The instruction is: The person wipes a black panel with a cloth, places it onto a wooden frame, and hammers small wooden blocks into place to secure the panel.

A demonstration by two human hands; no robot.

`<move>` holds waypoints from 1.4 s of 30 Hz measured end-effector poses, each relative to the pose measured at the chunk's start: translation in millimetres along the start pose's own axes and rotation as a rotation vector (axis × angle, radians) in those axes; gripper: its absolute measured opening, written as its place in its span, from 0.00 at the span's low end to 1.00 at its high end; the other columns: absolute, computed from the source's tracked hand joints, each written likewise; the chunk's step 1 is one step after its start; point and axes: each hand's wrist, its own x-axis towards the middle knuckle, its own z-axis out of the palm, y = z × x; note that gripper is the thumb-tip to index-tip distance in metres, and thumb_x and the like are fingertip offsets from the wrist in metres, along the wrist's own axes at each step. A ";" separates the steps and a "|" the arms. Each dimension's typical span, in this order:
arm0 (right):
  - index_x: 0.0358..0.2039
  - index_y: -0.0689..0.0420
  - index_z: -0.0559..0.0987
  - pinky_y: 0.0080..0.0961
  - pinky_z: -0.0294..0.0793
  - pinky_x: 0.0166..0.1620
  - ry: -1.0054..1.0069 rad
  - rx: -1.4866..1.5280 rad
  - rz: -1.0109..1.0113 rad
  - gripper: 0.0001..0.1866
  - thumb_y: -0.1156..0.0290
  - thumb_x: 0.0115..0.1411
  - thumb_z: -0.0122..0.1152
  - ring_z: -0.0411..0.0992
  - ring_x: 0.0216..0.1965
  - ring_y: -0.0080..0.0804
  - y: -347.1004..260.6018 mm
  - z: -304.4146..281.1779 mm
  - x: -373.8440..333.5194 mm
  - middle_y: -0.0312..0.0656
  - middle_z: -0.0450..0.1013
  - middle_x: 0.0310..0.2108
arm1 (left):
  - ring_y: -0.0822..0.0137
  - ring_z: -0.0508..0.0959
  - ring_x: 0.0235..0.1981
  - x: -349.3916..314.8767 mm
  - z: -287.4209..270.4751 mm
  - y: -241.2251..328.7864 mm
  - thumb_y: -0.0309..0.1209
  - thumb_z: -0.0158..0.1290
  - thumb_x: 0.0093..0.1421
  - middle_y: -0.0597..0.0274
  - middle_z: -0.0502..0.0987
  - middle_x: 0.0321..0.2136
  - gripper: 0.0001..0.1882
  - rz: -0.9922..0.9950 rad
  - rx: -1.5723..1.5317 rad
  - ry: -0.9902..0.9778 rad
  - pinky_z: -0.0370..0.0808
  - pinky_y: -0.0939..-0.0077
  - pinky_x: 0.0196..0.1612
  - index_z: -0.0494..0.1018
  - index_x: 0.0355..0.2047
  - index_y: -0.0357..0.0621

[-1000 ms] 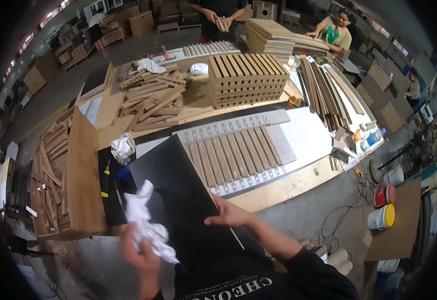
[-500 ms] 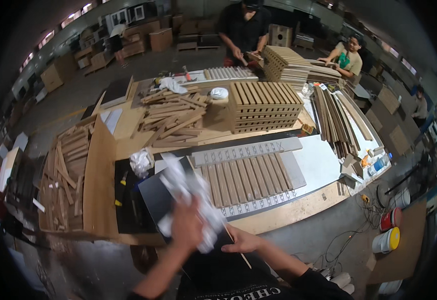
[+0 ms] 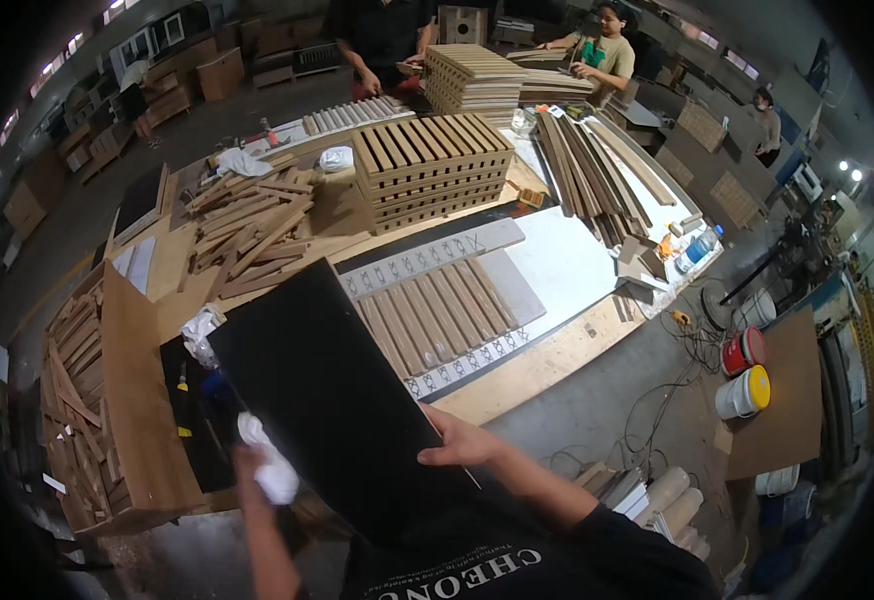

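A black rectangular panel (image 3: 322,390) stands tilted in front of my body, its broad dark face toward me. My right hand (image 3: 454,440) grips its right edge, thumb on the face and fingers behind. Low beside the panel's left edge, my left hand (image 3: 250,470) is closed on a bunched white cloth (image 3: 270,462); the hand is somewhat blurred. Just beyond the panel lies a row of brown wooden slats (image 3: 442,315), between two pale strips (image 3: 477,242) marked with a repeated pattern.
A wooden bin (image 3: 142,370) of loose sticks stands at the left. Past it are a stick pile (image 3: 257,225) and stacked slatted panels (image 3: 432,170). Long strips (image 3: 592,180), a bottle (image 3: 699,248) and buckets (image 3: 744,392) are on the right. Two people work across the table.
My left hand has moved the white cloth off the panel's face, down past its left edge. More of the panel's face shows now. The whole view has shifted to the right.
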 end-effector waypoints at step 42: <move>0.56 0.58 0.67 0.18 0.64 0.25 0.135 -0.221 0.049 0.28 0.62 0.57 0.63 0.63 0.23 0.16 -35.3 -125.8 -133.7 0.33 0.72 0.28 | 0.58 0.77 0.22 153.0 337.8 116.9 0.41 0.52 0.61 0.53 0.77 0.20 0.16 1.115 0.575 -0.125 0.70 0.65 0.26 0.77 0.26 0.39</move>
